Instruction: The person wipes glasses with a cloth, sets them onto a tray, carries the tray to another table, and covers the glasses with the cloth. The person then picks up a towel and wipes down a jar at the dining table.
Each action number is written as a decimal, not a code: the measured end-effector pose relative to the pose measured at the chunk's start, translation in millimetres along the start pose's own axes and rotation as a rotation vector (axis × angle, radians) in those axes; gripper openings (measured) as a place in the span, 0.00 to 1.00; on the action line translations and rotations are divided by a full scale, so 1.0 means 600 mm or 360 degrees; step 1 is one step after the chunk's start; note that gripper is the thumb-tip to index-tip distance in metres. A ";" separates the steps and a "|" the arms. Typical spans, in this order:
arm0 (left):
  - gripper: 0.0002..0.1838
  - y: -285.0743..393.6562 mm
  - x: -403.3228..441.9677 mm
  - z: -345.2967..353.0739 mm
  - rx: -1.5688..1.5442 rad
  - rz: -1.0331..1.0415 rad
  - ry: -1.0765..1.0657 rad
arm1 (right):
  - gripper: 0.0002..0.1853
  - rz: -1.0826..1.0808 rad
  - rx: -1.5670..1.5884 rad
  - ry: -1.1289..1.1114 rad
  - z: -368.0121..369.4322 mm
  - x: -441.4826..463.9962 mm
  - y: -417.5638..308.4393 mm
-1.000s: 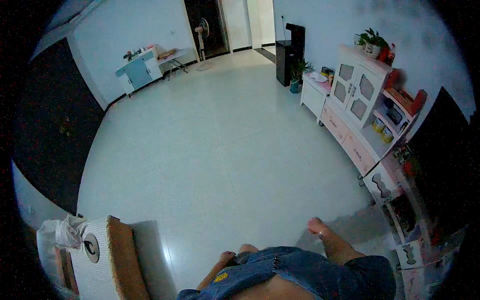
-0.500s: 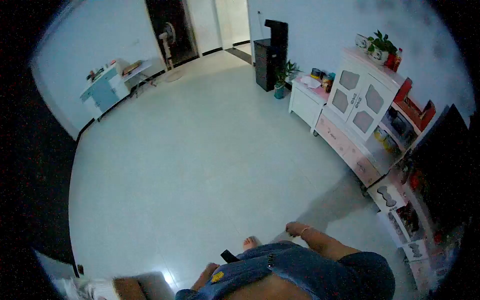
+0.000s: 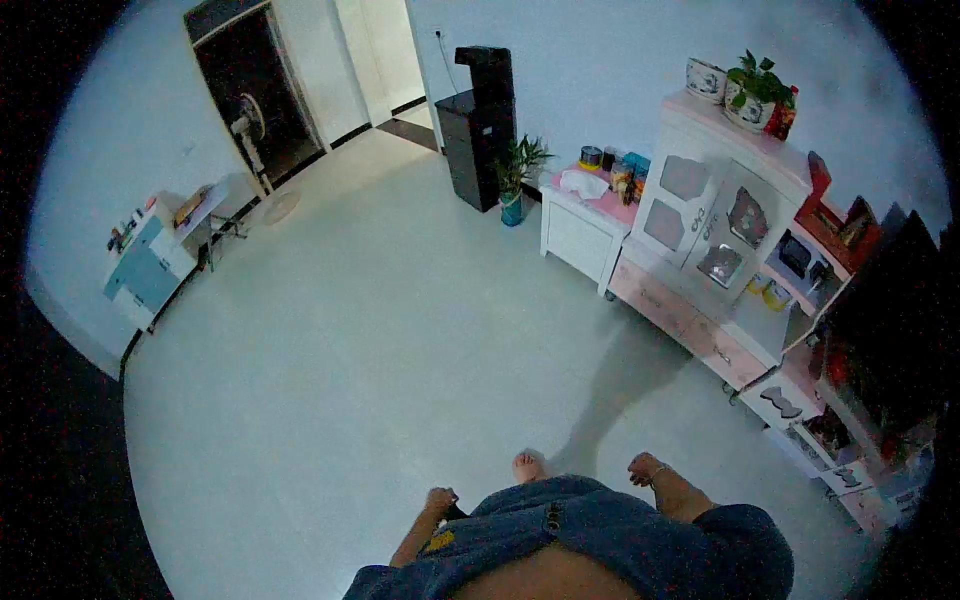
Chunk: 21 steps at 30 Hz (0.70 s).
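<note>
At the bottom of the view, my left hand [image 3: 440,501] is closed beside the blue denim clothing [image 3: 580,510]. A small dark object [image 3: 456,513] shows just under its fingers, too little of it to name. On the other side of my body, my right hand [image 3: 645,469] hangs over the floor with its fingers curled, a thin band at the wrist. Whether anything is inside it cannot be made out. One bare foot [image 3: 527,466] is visible between the hands on the pale tiles.
A white cabinet [image 3: 720,190] with pink drawers [image 3: 650,290] lines the right side, potted plants on top. Farther back are a black cabinet [image 3: 473,150], a floor plant [image 3: 512,208], a standing fan [image 3: 246,130] and a blue-white cupboard [image 3: 150,265]. A dark doorway [image 3: 270,90] lies behind the fan.
The view has swung right, and the white covered furniture at the lower left has left the frame. The dark object at my left hand sticks out less than half a second ago.
</note>
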State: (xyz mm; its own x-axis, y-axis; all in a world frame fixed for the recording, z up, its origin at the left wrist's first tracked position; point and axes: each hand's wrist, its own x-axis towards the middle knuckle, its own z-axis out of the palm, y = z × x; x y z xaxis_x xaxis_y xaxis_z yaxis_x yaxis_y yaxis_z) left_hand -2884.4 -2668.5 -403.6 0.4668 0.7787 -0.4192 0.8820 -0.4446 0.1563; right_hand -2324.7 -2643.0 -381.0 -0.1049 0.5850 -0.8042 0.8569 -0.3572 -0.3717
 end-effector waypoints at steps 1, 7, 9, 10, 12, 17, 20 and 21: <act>0.11 -0.033 0.049 0.046 -0.0048 -0.0065 -0.0036 | 0.14 0.0071 0.0379 0.0129 -0.048 -0.043 -0.070; 0.09 -0.132 0.178 0.040 -0.0192 -0.0186 -0.0370 | 0.12 -0.0342 0.0240 0.0347 -0.189 0.159 -0.249; 0.10 -0.152 0.207 -0.012 -0.0710 -0.0478 -0.0506 | 0.12 -0.0390 0.0289 0.0165 -0.248 0.168 -0.353; 0.11 -0.168 0.227 -0.038 -0.0876 -0.0561 -0.0553 | 0.13 -0.0295 0.0411 0.0051 -0.263 0.196 -0.385; 0.12 -0.210 0.280 -0.088 -0.1120 -0.0690 -0.0617 | 0.14 -0.0201 0.0548 -0.0048 -0.307 0.246 -0.438; 0.15 -0.335 0.431 -0.216 -0.1502 -0.0852 -0.0615 | 0.12 -0.0218 0.0371 0.0125 -0.427 0.332 -0.482; 0.17 -0.400 0.530 -0.294 -0.2394 -0.1201 -0.0444 | 0.13 -0.0122 -0.0598 -0.0004 -0.522 0.354 -0.508; 0.17 -0.418 0.568 -0.320 -0.2709 -0.1309 -0.0356 | 0.13 0.0060 -0.0092 0.0073 -0.557 0.364 -0.519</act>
State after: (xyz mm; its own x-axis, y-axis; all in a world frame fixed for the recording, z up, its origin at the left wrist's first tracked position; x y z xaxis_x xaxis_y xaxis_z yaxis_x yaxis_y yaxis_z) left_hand -2934.2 -2206.6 -413.8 0.0650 0.4149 -0.9076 0.0340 0.9080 0.4175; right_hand -2445.9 -2161.0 -285.8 -0.0496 0.6052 -0.7945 0.8876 -0.3380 -0.3129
